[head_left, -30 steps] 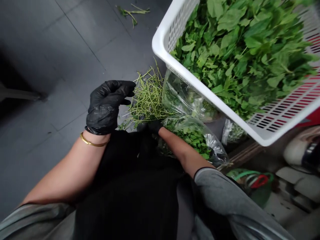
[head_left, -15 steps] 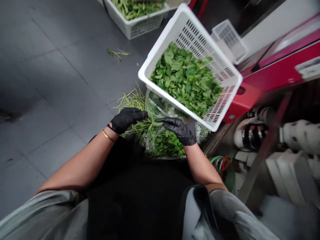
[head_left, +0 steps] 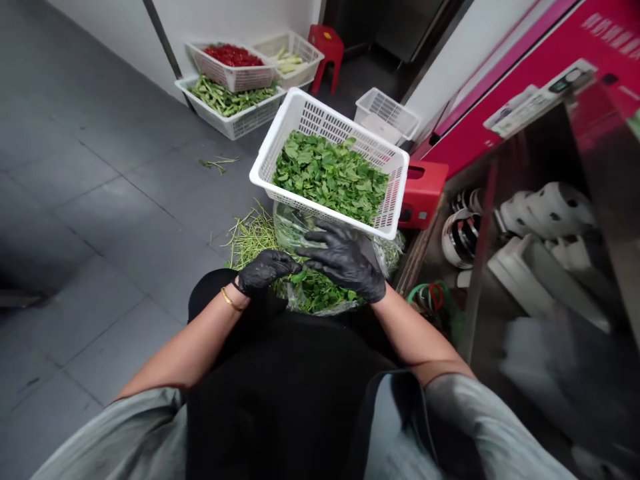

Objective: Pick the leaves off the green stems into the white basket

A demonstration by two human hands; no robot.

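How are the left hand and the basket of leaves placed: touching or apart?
Apart. The head view shows stems and a plastic bag in the gap between the left hand and the basket of leaves.

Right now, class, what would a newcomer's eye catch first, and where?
Probably the white basket of green leaves, near the middle, beyond the black-gloved left hand and right hand. Next, the vivid pink-red panel at upper right. Then the heap of red produce at upper left.

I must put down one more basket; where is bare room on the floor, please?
Bare grey floor tiles lie left of the stem pile and left hand. It is crowded around the right hand, near the bagged greens and leaf-filled white perforated basket.
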